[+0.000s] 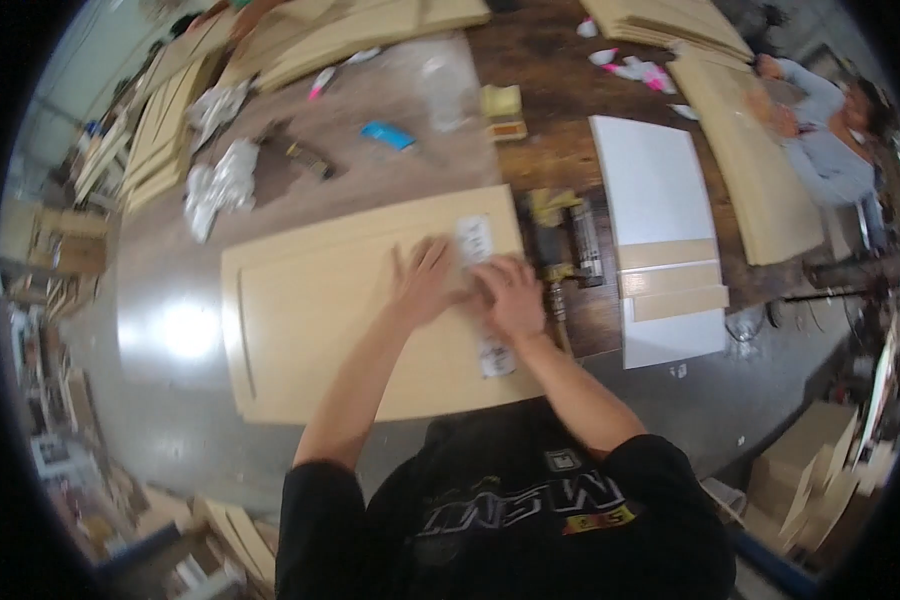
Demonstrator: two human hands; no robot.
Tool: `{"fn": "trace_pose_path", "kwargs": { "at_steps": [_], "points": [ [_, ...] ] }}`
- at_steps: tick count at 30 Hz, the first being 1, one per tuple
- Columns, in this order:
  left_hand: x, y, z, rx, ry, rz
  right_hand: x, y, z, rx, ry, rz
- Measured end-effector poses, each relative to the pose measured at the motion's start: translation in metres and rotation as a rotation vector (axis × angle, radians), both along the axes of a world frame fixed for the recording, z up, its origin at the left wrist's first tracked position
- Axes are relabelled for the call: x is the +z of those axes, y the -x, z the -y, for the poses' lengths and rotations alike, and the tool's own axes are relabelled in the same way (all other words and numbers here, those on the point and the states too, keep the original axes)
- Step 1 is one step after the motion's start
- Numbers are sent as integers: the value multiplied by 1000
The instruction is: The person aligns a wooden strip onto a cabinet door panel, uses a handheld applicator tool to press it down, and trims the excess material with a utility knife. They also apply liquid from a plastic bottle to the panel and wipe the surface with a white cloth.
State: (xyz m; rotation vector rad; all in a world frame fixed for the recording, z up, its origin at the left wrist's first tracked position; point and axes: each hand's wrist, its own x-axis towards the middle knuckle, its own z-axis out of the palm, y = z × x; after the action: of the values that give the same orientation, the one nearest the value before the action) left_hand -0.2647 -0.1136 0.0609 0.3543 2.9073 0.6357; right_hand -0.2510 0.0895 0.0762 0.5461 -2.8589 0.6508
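Observation:
A pale wooden panel (320,330) with a grooved border lies flat on the table in front of me. Along its right end runs a white printed strip (475,238), its middle hidden under my hands. My left hand (426,284) rests on the panel just left of the strip, fingers stretched out and slightly blurred. Over the strip itself lies my right hand (512,296), its fingers apart and a little bent, pressing on the surface. Neither hand grips anything.
Right of the panel are dark hand tools (570,240) and a white board (655,190) bearing wooden strips. Behind lie a blue-handled tool (388,136), crumpled plastic (222,185) and a yellow block (503,110). Another person (820,120) works beside stacked panels (750,170) at the right.

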Motion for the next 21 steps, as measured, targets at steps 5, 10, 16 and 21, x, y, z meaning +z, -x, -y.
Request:
{"fn": "trace_pose_path", "kwargs": {
  "at_steps": [5, 10, 16, 21],
  "points": [
    [48, 59, -30, -127, 90, -126, 23, 13, -26, -124, -16, -135],
    [75, 70, -34, -131, 139, -97, 34, 18, -19, -180, -117, -110],
    [6, 47, -25, -104, -68, -210, 31, 49, -22, -149, -32, -107],
    [17, -18, 4, -191, -138, -99, 37, 72, -15, -112, 20, -225]
  ]
}}
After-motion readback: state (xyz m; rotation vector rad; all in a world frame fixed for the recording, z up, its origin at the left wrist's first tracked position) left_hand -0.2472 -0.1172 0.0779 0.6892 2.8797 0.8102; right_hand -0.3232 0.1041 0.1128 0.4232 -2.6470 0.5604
